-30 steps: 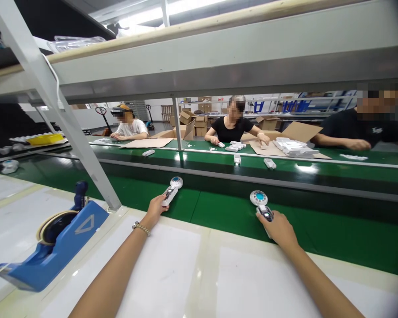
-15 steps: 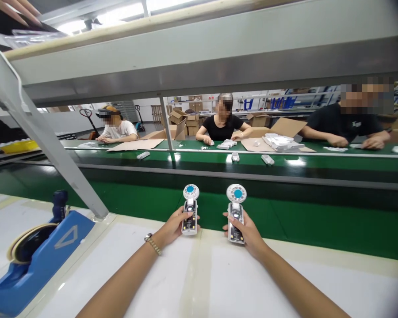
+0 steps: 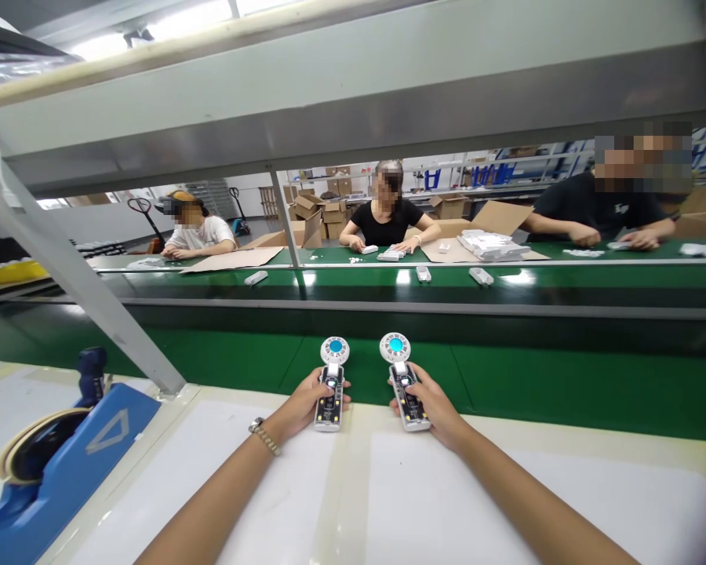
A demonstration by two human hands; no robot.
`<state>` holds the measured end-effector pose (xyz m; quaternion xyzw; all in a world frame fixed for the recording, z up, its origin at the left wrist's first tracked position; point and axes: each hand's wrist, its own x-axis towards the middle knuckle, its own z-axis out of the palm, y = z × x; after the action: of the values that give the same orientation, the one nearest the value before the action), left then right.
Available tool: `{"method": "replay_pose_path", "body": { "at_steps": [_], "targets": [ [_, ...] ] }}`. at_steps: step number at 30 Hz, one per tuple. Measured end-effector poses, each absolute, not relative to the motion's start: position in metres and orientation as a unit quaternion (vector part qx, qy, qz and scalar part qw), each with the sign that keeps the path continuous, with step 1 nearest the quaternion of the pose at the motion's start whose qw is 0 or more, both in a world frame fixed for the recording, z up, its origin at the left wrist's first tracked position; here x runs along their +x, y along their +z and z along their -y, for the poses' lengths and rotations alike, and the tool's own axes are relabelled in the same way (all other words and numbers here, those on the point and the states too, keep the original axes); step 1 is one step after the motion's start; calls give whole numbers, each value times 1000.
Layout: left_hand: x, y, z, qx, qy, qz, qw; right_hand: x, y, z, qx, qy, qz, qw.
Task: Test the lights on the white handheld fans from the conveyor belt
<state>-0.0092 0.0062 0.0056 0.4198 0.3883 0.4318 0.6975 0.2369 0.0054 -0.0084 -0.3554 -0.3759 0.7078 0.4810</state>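
Observation:
My left hand (image 3: 307,400) is wrapped round a white device (image 3: 329,410) with a dark, see-through front and a round head with a blue centre. A similar device (image 3: 410,406) is held in my right hand (image 3: 435,404), its round head tilted a little to the left. Both thumbs rest on the fronts of the devices. The devices are upright, side by side and apart, over the near edge of the green belt (image 3: 212,353). A watch or bracelet (image 3: 264,435) is on my left wrist.
A blue tape dispenser (image 3: 88,463) stands on the white worktop (image 3: 235,502) at the left. A slanted metal post (image 3: 111,322) rises beside it, and a shelf beam (image 3: 353,102) crosses above. Three people sit across the belt, near cardboard and white parts (image 3: 488,245).
The device in my right hand has moved left and tilted, bringing the two round heads closer together. Its blue centre looks brighter. The view has shifted slightly.

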Motion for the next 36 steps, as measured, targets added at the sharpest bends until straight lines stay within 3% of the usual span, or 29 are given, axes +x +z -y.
{"method": "replay_pose_path", "body": {
  "at_steps": [7, 36],
  "targets": [
    [-7, 8, -4, 435, 431, -394, 686, 237, -4, -7, -410, 688, 365, 474],
    [11, 17, 5, 418, 444, -440, 659, 238, -6, -4, -390, 684, 398, 471]
  ]
}}
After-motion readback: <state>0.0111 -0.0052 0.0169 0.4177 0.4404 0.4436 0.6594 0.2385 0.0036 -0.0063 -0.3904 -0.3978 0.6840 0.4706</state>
